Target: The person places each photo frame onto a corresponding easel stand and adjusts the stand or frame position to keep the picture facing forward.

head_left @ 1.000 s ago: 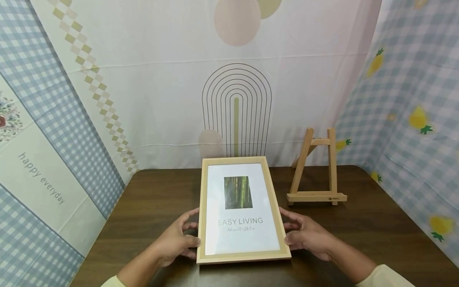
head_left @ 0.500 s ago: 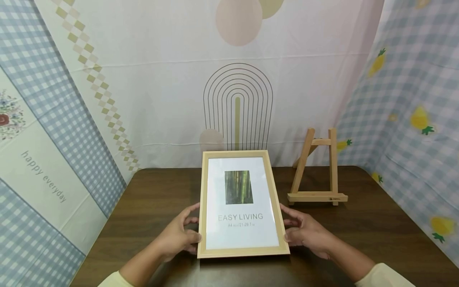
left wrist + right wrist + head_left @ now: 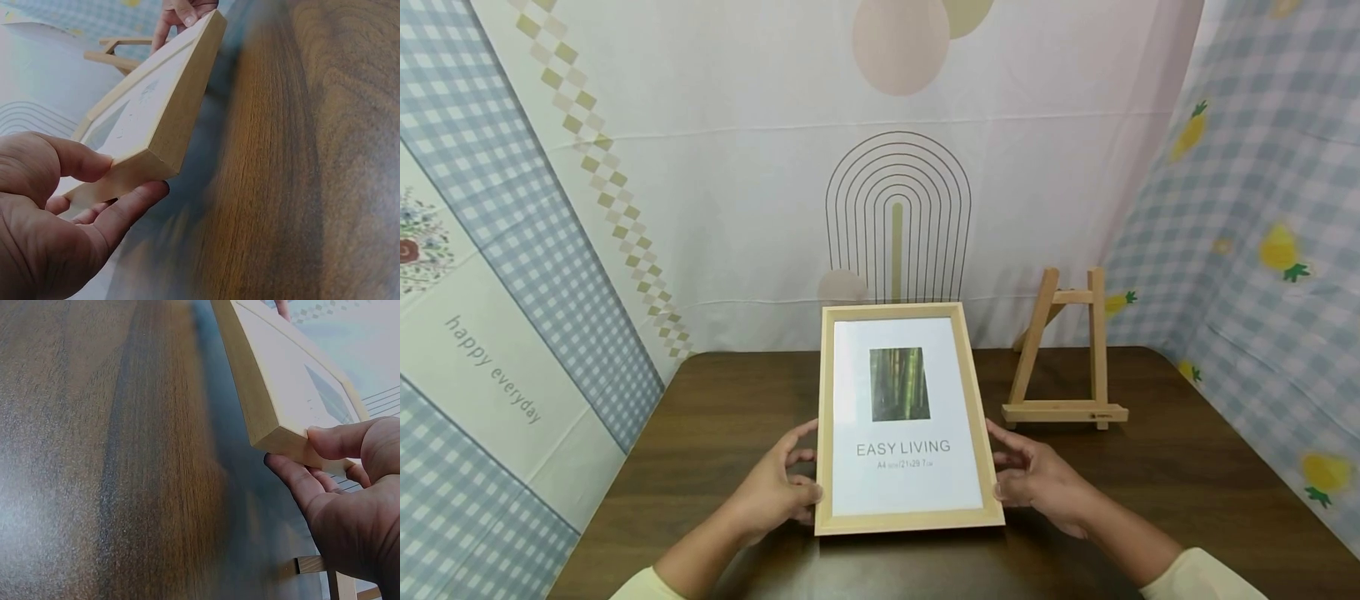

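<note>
A light wooden picture frame (image 3: pixel 910 523) with a white "EASY LIVING" insert and a small bamboo photo is held between both hands, its face tilted toward the head camera. On its left side, my left hand (image 3: pixel 775 487) grips the edge near the lower corner. My right hand (image 3: pixel 1045 487) grips the opposite edge at about the same height. Thumbs lie at the front edge and fingers reach underneath, as the left hand (image 3: pixel 56 212) and right hand (image 3: pixel 356 500) show in the wrist views. In both of these, the frame's lower edge is raised above the table.
A small wooden easel (image 3: pixel 1064 411) stands on the dark wood table (image 3: pixel 722 417), to the right of and behind the picture frame. Behind the table hangs a pale patterned cloth (image 3: pixel 745 208). Checked cloths (image 3: pixel 1262 333) line the sides.
The picture frame's top edge has risen in the head view, and its lower edge has shifted up slightly. Both hands keep their grip and move up a little with it. The easel stays put.
</note>
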A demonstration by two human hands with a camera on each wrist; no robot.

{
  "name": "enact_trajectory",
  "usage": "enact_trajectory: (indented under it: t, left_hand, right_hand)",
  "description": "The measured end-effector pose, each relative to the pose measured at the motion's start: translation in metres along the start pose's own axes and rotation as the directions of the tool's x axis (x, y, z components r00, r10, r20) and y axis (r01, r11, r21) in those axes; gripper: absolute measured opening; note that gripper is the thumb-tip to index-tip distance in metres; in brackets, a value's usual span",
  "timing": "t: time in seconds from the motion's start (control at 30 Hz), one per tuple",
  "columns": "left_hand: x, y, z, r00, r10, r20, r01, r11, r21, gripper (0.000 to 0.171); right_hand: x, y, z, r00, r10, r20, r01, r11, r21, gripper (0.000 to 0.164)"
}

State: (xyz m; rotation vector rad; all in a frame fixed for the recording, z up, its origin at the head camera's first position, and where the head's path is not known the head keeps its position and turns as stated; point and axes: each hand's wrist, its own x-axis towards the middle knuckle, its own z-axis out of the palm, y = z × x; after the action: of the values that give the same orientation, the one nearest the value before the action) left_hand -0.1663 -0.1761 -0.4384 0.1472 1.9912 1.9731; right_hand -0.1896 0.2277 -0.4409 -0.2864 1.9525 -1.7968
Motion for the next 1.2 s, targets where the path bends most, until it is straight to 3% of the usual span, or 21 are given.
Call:
enact_trajectory:
  t: [0.43,0.87,1.2]
  left_hand:
    - [0.0023,0.0013,-0.0003,0.999,0.028,-0.022,-0.027,0.999,0.038,0.095]
    - [0.0027,-0.0006,-0.0025,0.999,0.047,-0.016,-0.046,0.997,0.065,0.094]
    - [0.0055,0.0039,-0.0015,0.995,0.099,-0.028,-0.096,0.991,0.098,0.092]
  right_hand:
    - [0.0011,-0.0011,-0.0032,0.999,-0.051,0.005,0.051,0.999,0.011,0.094]
    - [0.002,-0.0032,-0.0013,0.998,-0.062,-0.02,0.062,0.998,0.004,0.087]
    - [0.0047,-0.0042,-0.0032,0.995,-0.09,-0.04,0.088,0.996,-0.032,0.088]
